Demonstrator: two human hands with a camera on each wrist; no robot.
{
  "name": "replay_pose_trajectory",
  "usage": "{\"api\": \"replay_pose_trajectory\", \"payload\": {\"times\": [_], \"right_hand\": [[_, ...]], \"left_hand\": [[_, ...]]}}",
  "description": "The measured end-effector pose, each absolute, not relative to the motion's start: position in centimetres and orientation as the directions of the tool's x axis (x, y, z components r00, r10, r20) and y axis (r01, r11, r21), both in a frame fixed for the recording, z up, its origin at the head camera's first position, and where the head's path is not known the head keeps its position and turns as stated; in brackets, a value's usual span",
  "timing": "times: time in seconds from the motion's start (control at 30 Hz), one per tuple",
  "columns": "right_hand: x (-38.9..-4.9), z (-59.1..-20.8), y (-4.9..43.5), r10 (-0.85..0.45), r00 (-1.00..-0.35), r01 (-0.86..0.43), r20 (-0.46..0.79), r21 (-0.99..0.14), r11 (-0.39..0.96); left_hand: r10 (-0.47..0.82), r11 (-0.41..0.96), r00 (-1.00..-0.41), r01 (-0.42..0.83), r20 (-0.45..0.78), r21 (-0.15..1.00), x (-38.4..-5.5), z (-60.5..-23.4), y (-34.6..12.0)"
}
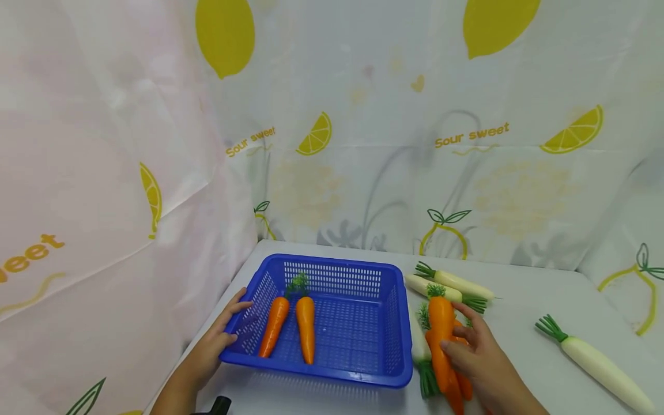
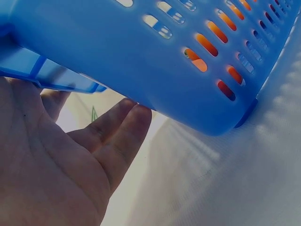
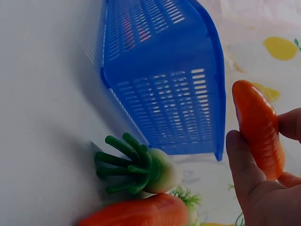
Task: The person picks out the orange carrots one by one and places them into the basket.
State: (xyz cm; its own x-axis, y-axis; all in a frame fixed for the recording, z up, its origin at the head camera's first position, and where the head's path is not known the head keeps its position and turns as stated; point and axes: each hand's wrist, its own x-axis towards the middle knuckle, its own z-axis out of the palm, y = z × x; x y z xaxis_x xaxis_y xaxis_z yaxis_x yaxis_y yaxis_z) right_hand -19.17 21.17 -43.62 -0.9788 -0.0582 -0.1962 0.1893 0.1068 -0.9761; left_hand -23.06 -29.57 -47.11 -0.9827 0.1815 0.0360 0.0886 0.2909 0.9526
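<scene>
My left hand [image 1: 208,344] is at the left side of a blue plastic basket [image 1: 332,373], spread fingers touching its rim. In the left wrist view, fairly straight fingers [image 2: 124,141] lie under that rim. Two carrots, one at the left [image 1: 274,328] and one beside it [image 1: 306,328], lie in the basket, tops toward the back. Right of the basket, my right hand [image 1: 485,357] pinches a carrot [image 1: 441,325] between thumb and fingers, its leafy top pointing away. In the right wrist view this carrot [image 3: 258,127] is raised above the table. More carrots [image 1: 465,383] lie beneath, partly hidden.
White radishes lie right of the basket: one [image 1: 419,340] along its side, a pair [image 1: 461,282] behind the carrots, and another [image 1: 596,363] at the far right. Lemon-printed cloth [image 1: 363,173] hangs behind and left of the white table [image 1: 529,294]. A black object [image 1: 221,405] shows at the bottom edge.
</scene>
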Motion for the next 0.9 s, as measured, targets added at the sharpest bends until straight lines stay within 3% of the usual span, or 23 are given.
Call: {"api": "replay_pose_trajectory", "payload": {"times": [0.5,0.9], "right_hand": [[-18.8,-42.4,18.8,-0.177,-0.975,0.123,-0.133,-0.990,0.062],[-19.5,-41.7,17.7,-0.258,-0.952,0.167,-0.165,-0.986,0.016]], "left_hand": [[0.190,0.258,-0.981,0.081,0.031,0.963,-23.1,-47.2,-29.7],[0.194,0.265,-0.980,0.086,0.034,0.960,-23.0,-47.2,-29.7]]}}
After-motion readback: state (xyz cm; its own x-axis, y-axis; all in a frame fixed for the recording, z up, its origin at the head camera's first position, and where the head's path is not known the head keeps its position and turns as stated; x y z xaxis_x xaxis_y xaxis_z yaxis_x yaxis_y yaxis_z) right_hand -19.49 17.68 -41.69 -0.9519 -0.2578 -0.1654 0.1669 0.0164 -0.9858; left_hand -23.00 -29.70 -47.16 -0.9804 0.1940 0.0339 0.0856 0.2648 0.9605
